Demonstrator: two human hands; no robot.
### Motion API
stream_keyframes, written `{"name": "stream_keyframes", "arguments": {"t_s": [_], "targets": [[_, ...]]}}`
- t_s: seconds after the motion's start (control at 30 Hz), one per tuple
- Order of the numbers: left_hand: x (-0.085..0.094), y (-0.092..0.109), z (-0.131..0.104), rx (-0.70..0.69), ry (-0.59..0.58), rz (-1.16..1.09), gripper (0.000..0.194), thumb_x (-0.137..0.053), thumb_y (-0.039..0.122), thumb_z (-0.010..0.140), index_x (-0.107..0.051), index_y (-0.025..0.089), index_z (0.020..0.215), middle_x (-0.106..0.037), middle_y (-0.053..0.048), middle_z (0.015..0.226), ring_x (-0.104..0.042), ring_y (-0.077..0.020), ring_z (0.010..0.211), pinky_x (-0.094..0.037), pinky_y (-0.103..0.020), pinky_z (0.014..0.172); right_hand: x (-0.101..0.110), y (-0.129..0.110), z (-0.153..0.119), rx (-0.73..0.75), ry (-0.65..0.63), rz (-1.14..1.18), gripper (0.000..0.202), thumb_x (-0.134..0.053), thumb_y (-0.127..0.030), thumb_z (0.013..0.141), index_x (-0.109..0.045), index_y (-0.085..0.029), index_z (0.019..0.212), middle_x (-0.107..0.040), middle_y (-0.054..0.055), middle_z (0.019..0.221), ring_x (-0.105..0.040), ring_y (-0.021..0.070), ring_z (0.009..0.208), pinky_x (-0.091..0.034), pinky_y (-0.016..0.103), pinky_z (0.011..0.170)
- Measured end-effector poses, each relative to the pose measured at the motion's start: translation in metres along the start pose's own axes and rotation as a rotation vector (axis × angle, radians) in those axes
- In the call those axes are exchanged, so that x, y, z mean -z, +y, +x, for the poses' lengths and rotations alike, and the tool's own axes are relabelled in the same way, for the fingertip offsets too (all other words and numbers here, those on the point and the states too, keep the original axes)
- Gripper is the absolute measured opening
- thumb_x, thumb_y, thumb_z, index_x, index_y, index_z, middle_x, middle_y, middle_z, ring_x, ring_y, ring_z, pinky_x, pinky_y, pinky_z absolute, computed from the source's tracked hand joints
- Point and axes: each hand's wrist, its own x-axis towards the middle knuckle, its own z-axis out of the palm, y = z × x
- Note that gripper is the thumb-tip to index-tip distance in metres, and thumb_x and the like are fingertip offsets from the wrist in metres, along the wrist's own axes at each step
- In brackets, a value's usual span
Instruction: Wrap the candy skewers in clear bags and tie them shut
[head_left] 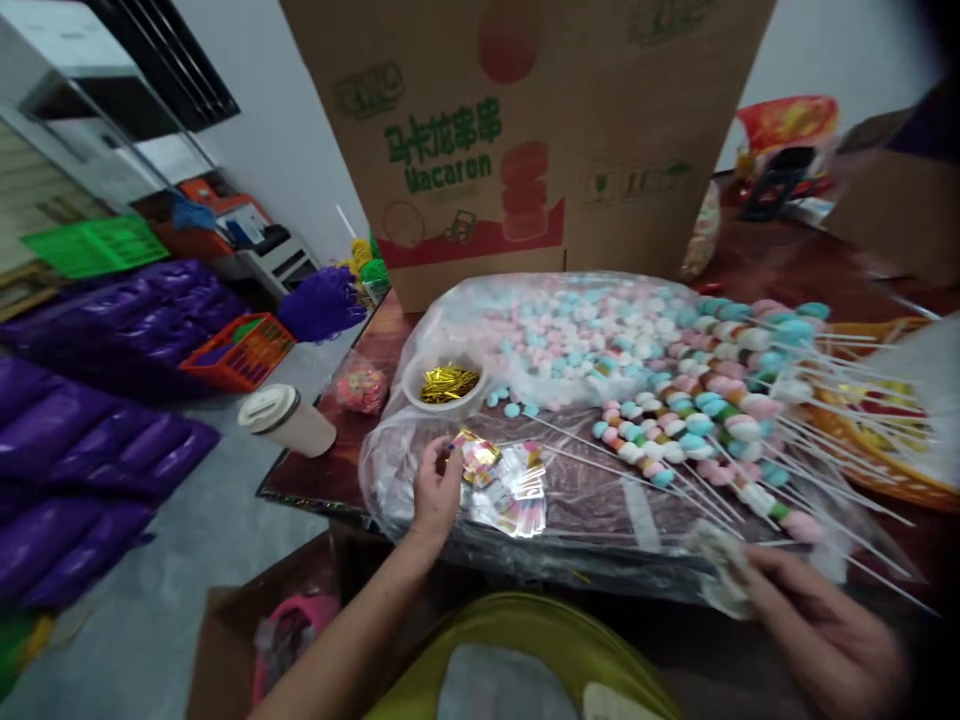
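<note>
My left hand [437, 487] is closed at the table's front, its fingertips on a small shiny gold-and-pink packet [475, 457]. Just beside it lies a fanned pile of similar shiny packets [525, 500]. My right hand [817, 620], blurred by motion, pinches a crumpled whitish cloth or tissue [721, 570] near the front edge. Behind that hand are several marshmallow skewers [675, 425] in pink, blue and white, their white sticks pointing right and forward. A big clear bag [585, 335] of loose marshmallow pieces spreads across the middle. Gold twist ties [448, 382] fill a white bowl [414, 388].
A tall cardboard box [630, 130] stands at the back. On the left edge are a lidded cup [296, 425] and a bag of small pink items [361, 387]. An orange basket [862, 465] sits right. Purple bundles [82, 480] and an orange crate [247, 355] are off to the left.
</note>
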Motion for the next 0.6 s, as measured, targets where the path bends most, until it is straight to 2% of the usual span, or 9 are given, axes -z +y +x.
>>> {"name": "stream_keyframes", "arguments": {"t_s": [0.07, 0.13, 0.2, 0.27, 0.3, 0.4, 0.5, 0.53, 0.6], "targets": [[0.011, 0.0, 0.003, 0.055, -0.021, -0.034, 0.035, -0.046, 0.036, 0.085, -0.055, 0.011, 0.107, -0.064, -0.009, 0.091, -0.06, -0.0156, 0.079, -0.05, -0.03, 0.074, -0.044, -0.025, -0.006, 0.042, -0.255, 0.053, 0.031, -0.069, -0.05, 0.06, -0.068, -0.027, 0.081, -0.066, 0.006, 0.08, -0.058, 0.0239, 0.073, -0.048, 0.032, 0.063], [0.018, 0.013, -0.009, 0.0, -0.059, -0.042, 0.038, -0.046, 0.036, 0.085, -0.052, 0.014, 0.115, -0.061, -0.01, 0.104, -0.058, -0.0171, 0.09, -0.048, -0.031, 0.081, -0.079, -0.051, -0.008, 0.068, -0.354, 0.114, 0.029, -0.067, -0.047, 0.065, -0.066, -0.024, 0.084, -0.063, 0.003, 0.076, -0.055, 0.019, 0.069, -0.046, 0.027, 0.06], [0.021, 0.033, -0.028, -0.223, -0.25, -0.013, 0.042, -0.044, 0.035, 0.087, -0.045, 0.017, 0.125, -0.053, -0.013, 0.121, -0.052, -0.0202, 0.106, -0.045, -0.034, 0.089, -0.107, -0.07, -0.012, 0.018, -0.449, 0.232, 0.026, -0.065, -0.045, 0.07, -0.062, -0.022, 0.082, -0.059, 0.001, 0.071, -0.05, 0.0146, 0.063, -0.043, 0.023, 0.055], [0.019, 0.05, -0.047, -0.491, -0.469, 0.027, 0.048, -0.046, 0.033, 0.085, -0.039, 0.014, 0.129, -0.05, -0.016, 0.126, -0.047, -0.0236, 0.114, -0.042, -0.037, 0.093, -0.128, -0.076, -0.017, -0.1, -0.548, 0.38, 0.025, -0.065, -0.045, 0.072, -0.058, -0.021, 0.078, -0.055, -0.001, 0.067, -0.047, 0.012, 0.057, -0.04, 0.022, 0.05], [0.017, 0.056, -0.053, -0.55, -0.495, 0.046, 0.044, -0.041, 0.028, 0.088, -0.04, 0.011, 0.128, -0.053, -0.018, 0.122, -0.05, -0.0235, 0.112, -0.042, -0.038, 0.092, -0.135, -0.075, -0.02, -0.158, -0.57, 0.439, 0.026, -0.065, -0.045, 0.071, -0.057, -0.02, 0.076, -0.054, -0.002, 0.065, -0.045, 0.0109, 0.054, -0.039, 0.021, 0.048], [0.004, 0.064, -0.061, -0.578, -0.518, 0.085, 0.029, -0.034, 0.023, 0.09, -0.058, 0.011, 0.098, -0.065, -0.012, 0.083, -0.06, -0.019, 0.08, -0.046, -0.032, 0.074, -0.143, -0.057, -0.026, -0.25, -0.513, 0.466, 0.027, -0.069, -0.042, 0.069, -0.057, -0.021, 0.081, -0.052, -0.003, 0.063, -0.046, 0.0101, 0.054, -0.038, 0.019, 0.047], [-0.012, 0.064, -0.064, -0.546, -0.532, 0.083, 0.031, -0.038, 0.023, 0.088, -0.057, 0.016, 0.065, -0.058, -0.003, 0.056, -0.055, -0.0134, 0.058, -0.042, -0.027, 0.063, -0.13, -0.037, -0.024, -0.275, -0.471, 0.405, 0.025, -0.068, -0.041, 0.071, -0.058, -0.023, 0.086, -0.054, -0.003, 0.061, -0.046, 0.0111, 0.053, -0.039, 0.021, 0.047], [-0.015, 0.063, -0.065, -0.531, -0.528, 0.09, 0.029, -0.041, 0.026, 0.087, -0.056, 0.017, 0.064, -0.058, -0.003, 0.056, -0.054, -0.0133, 0.058, -0.042, -0.027, 0.063, -0.122, -0.033, -0.022, -0.262, -0.434, 0.386, 0.026, -0.068, -0.042, 0.07, -0.059, -0.024, 0.086, -0.054, -0.003, 0.061, -0.046, 0.0113, 0.052, -0.038, 0.021, 0.045], [-0.016, 0.059, -0.066, -0.514, -0.508, 0.11, 0.025, -0.054, 0.041, 0.08, -0.058, 0.016, 0.075, -0.062, -0.004, 0.066, -0.057, -0.0162, 0.064, -0.044, -0.029, 0.065, -0.098, -0.029, -0.018, -0.184, -0.328, 0.316, 0.027, -0.067, -0.044, 0.071, -0.06, -0.023, 0.087, -0.058, -0.002, 0.066, -0.05, 0.0121, 0.054, -0.04, 0.022, 0.046]]}}
